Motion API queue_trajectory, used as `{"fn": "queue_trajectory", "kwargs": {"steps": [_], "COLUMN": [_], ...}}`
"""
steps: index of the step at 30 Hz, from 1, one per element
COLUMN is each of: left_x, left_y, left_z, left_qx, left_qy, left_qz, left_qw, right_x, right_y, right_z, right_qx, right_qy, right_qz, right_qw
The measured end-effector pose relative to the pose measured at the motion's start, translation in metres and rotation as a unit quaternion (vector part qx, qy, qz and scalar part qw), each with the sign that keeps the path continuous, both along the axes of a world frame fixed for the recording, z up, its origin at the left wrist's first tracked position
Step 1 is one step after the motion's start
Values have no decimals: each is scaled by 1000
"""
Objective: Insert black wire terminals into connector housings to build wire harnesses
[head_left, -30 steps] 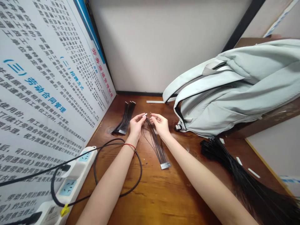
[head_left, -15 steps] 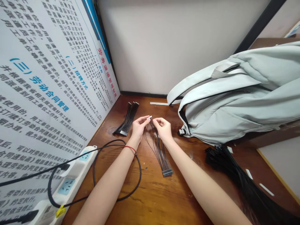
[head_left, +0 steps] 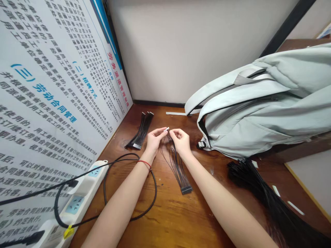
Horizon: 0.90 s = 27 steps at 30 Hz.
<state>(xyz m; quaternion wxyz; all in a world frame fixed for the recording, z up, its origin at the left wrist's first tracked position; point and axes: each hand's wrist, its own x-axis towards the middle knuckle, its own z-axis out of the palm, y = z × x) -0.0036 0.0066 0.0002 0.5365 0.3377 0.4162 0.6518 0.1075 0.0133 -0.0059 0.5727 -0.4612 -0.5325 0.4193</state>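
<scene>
Between the fingertips of my left hand (head_left: 155, 138) is a small white connector (head_left: 166, 129), pinched at its end. Thin dark wires run from it down to a wide black connector (head_left: 186, 190) lying on the table, together forming a wire harness (head_left: 177, 165). My right hand (head_left: 180, 138) is closed at the upper wires, close beside the white connector; its fingertips press together there. One or two wires bow out to the left of the others. Left of my hands lies a bundle of similar harnesses (head_left: 141, 131) with white ends.
A power strip (head_left: 85, 191) with a looped black cable (head_left: 156, 187) lies at the left by a printed board (head_left: 51, 86). A pale backpack (head_left: 258, 110) fills the right. Below it are a large bundle of black wires (head_left: 261, 193) and white strips (head_left: 295, 208) on the wooden table (head_left: 160, 227).
Both hands keep their pinch on the harness with hardly any movement. The whole view has shifted very slightly, and the wide black connector sits a little further right.
</scene>
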Motion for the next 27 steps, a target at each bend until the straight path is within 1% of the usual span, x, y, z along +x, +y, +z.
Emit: {"fn": "queue_trajectory", "kwargs": {"steps": [5, 15, 27], "left_x": [0, 0, 2], "left_y": [-1, -2, -3], "left_z": [1, 1, 3], "left_qx": [-2, 6, 2], "left_qy": [10, 16, 53], "left_qz": [0, -10, 2], "left_qw": [1000, 1000, 999], "right_x": [1, 0, 0], "right_y": [1, 0, 0], "right_z": [-3, 0, -3], "right_qx": [13, 22, 23], "right_qy": [7, 8, 2], "right_qz": [-6, 7, 10], "right_qw": [1000, 1000, 1000]}}
